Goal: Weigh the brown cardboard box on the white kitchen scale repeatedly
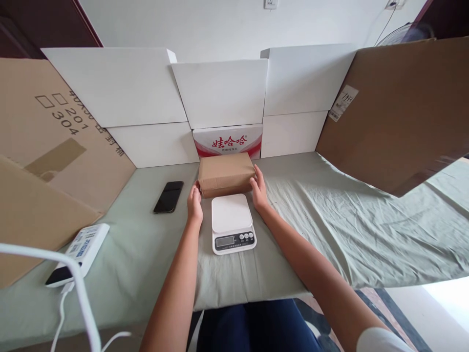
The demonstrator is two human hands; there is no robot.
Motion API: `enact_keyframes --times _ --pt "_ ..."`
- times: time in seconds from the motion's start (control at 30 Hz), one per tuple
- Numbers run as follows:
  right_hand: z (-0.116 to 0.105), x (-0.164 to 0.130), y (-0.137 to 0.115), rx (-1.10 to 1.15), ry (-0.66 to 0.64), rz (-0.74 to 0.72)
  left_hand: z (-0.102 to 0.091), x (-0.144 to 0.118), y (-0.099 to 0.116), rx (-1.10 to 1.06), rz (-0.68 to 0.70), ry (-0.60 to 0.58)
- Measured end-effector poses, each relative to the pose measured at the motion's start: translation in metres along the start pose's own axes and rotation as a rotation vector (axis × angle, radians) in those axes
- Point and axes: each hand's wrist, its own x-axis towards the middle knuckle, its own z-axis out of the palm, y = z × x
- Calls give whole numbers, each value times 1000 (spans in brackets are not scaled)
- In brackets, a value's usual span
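A small brown cardboard box (227,172) sits behind a white kitchen scale (231,215), close to its far edge. My left hand (195,203) presses against the box's left end, and my right hand (258,188) grips its right end, so the box is held between the two. The fingers of both hands are partly hidden behind the box. On the scale, the white weighing plate is bare, and the small grey display faces me beside several round buttons. I cannot tell whether the box rests on the cloth or is slightly raised.
A black phone (168,197) lies on the green cloth (139,239) to the left. Further left is a white power strip (78,254) with cables. White boxes (220,93) and a printed carton (227,139) line the back; large cardboard boxes (392,112) flank both sides.
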Motion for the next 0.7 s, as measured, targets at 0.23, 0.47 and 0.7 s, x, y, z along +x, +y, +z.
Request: enact_keyframes --times 0.23,0.47,0.7 --pt "0 1 1 28 -9 11 0 1 0 -3 -14 -13" --pt "0 1 0 -15 -28 40 1 -2 1 7 -9 -35" --pt "1 1 -5 -44 -59 42 0 -2 -1 12 -28 -24"
